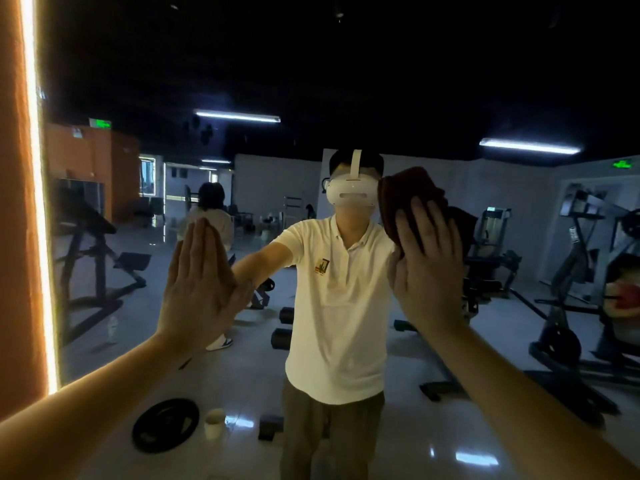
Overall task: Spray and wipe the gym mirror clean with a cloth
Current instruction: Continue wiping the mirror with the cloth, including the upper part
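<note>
The gym mirror (pixel 450 81) fills the view in front of me and reflects the room and my own body. My right hand (pixel 427 261) lies flat against the glass at centre right, pressing a dark brown cloth (pixel 408 195) onto it; the cloth bunches out above my fingers. My left hand (pixel 197 285) is flat on the mirror at centre left, fingers together and pointing up, with nothing in it. No spray bottle shows.
A lit orange frame edge (pixel 34 202) borders the mirror on the left. The reflection shows weight machines, a weight plate (pixel 165 425) and a small white cup (pixel 214 422) on the floor, and another person behind me.
</note>
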The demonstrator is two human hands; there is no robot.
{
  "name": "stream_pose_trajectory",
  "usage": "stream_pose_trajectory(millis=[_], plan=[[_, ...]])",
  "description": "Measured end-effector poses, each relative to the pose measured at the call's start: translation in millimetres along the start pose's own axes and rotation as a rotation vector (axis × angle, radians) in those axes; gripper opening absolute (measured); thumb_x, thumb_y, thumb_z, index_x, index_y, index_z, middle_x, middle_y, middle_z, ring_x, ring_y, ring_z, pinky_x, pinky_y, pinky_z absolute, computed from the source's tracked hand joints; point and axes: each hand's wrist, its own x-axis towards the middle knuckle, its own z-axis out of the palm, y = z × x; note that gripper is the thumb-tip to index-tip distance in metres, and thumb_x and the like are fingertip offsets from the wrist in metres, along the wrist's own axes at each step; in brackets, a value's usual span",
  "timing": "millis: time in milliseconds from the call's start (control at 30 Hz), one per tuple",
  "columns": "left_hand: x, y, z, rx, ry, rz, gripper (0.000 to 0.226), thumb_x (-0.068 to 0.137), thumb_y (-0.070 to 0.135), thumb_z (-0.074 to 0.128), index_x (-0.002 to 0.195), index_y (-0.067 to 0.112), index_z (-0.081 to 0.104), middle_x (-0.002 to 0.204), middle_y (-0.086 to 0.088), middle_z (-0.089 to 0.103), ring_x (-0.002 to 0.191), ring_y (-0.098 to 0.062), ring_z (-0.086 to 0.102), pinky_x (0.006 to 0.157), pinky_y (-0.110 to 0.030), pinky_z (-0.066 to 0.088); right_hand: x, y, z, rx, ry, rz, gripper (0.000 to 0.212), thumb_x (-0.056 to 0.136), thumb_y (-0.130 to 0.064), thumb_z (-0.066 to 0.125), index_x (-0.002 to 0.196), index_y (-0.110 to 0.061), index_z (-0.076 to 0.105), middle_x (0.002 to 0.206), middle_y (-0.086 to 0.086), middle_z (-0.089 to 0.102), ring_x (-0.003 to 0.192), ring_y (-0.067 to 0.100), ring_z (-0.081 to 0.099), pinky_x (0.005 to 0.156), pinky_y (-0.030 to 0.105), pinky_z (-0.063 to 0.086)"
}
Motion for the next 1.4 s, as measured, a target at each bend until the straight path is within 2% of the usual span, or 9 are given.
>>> stream_pose_trajectory(millis=[133,533,633,767,867,1000,1233,1300,1400], plan=[[3.0,-1.8,-9.3,0.090,-0.067,0.006,0.106,0.101,0.074,0.023,0.161,-0.012,0.008,0.167,-0.036,0.011,0.158,-0.046,0.012,0.129,-0.056,0.016,-17.5,-52.9,23.6,0.121,0.096,0.154,0.062,0.095,-0.005,0.058,0.155,-0.009,0.044,0.166,0.014,0.033,0.155,0.035,0.023,0.128,0.051,0.013],[-2.6,-27.2,-9.3,0.072,-0.084,0.124,0.103,0.100,0.071,0.035,0.164,-0.001,-0.002,0.173,-0.022,-0.003,0.162,-0.031,-0.004,0.131,-0.052,0.011,-78.0,-131.2,52.2,0.123,-0.150,-0.191,0.060,0.095,-0.017,0.037,0.154,-0.012,0.046,0.165,0.010,0.035,0.156,0.033,0.021,0.129,0.049,0.005],[-2.7,-34.5,-10.9,-0.036,-0.057,0.160,0.093,0.103,0.059,0.041,0.165,0.000,0.004,0.174,-0.020,0.000,0.162,-0.032,0.000,0.129,-0.057,0.018,-77.9,-142.6,56.0,0.086,-0.216,-0.336,0.061,0.094,-0.019,0.038,0.154,-0.014,0.044,0.165,0.009,0.035,0.156,0.031,0.020,0.129,0.048,0.003],[2.7,-71.2,-23.4,-0.171,0.029,0.361,0.074,0.098,0.027,0.040,0.165,0.004,0.016,0.173,-0.017,0.012,0.161,-0.033,0.012,0.129,-0.058,0.016,-63.2,-191.9,81.9,0.025,-0.320,-0.733,0.060,0.092,-0.024,0.046,0.152,-0.016,0.047,0.163,0.009,0.039,0.154,0.031,0.025,0.128,0.050,0.006],[17.5,-121.4,-35.2,-0.178,0.073,0.304,0.075,0.097,0.021,0.045,0.165,0.004,0.018,0.174,-0.014,0.013,0.162,-0.030,0.012,0.128,-0.060,0.018,-11.6,-218.2,90.8,-0.038,-0.291,-0.930,0.057,0.101,-0.019,0.039,0.158,-0.017,0.039,0.166,0.009,0.034,0.156,0.032,0.023,0.129,0.052,0.009],[54.5,-174.0,-47.9,-0.154,0.100,0.201,0.082,0.103,0.048,0.040,0.166,0.002,0.012,0.175,-0.014,0.008,0.162,-0.028,0.007,0.131,-0.053,0.011,90.4,-215.4,74.8,-0.129,-0.174,-0.765,0.059,0.102,-0.021,0.047,0.160,-0.017,0.034,0.167,0.010,0.031,0.156,0.032,0.023,0.128,0.051,0.008],[89.4,-218.9,-45.9,-0.128,0.088,0.243,0.102,0.097,0.071,0.038,0.166,0.004,0.004,0.176,-0.010,-0.003,0.163,-0.027,0.001,0.129,-0.054,0.013,219.6,-229.7,59.1,-0.047,0.228,0.221,0.055,0.108,-0.026,0.027,0.160,-0.011,0.033,0.169,0.013,0.026,0.157,0.031,0.019,0.128,0.052,0.015],[87.5,-223.5,-41.2,-0.118,0.112,0.268,0.102,0.096,0.070,0.041,0.166,0.003,0.007,0.175,-0.013,0.002,0.162,-0.029,0.004,0.129,-0.050,0.010,201.7,-277.0,81.2,0.000,0.222,0.177,0.054,0.106,-0.025,0.033,0.158,-0.011,0.037,0.168,0.013,0.028,0.157,0.032,0.019,0.129,0.052,0.012],[88.8,-228.9,-38.0,-0.139,0.148,0.311,0.099,0.099,0.068,0.043,0.164,0.000,0.016,0.174,-0.016,0.009,0.162,-0.032,0.011,0.129,-0.056,0.016,124.4,-339.7,110.8,0.015,0.078,-0.150,0.055,0.101,-0.019,0.046,0.155,-0.012,0.042,0.166,0.013,0.031,0.157,0.033,0.020,0.129,0.051,0.008]])
